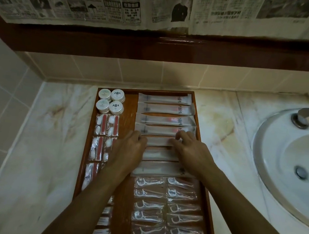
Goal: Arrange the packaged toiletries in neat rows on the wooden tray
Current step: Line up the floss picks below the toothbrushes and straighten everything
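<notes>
Tray: your wooden tray (pixel 196 110) lies on the marble surface (pixel 52 124), just left of the white sink (pixel 280 150).
Left hand: your left hand (pixel 126 150) rests on the left end of a long frosted sachet (pixel 158 141), fingers curled over its edge.
Right hand: your right hand (pixel 188 149) presses the same sachet's right end with bent fingertips (pixel 180 137) that reach the sachet above it.
Sachet row: you have the long sachets (pixel 164 108) stacked one below another in the tray's upper right part.
Floss picks: wrapped floss picks (pixel 167 214) sit in two columns below the sachets.
Left column: four round white containers (pixel 110 101) sit at the top corner, with clear packets of cotton items (pixel 106 125) in pairs below them.
Wall: newspaper sheets (pixel 105 1) hang above a dark wooden ledge (pixel 176 50).
</notes>
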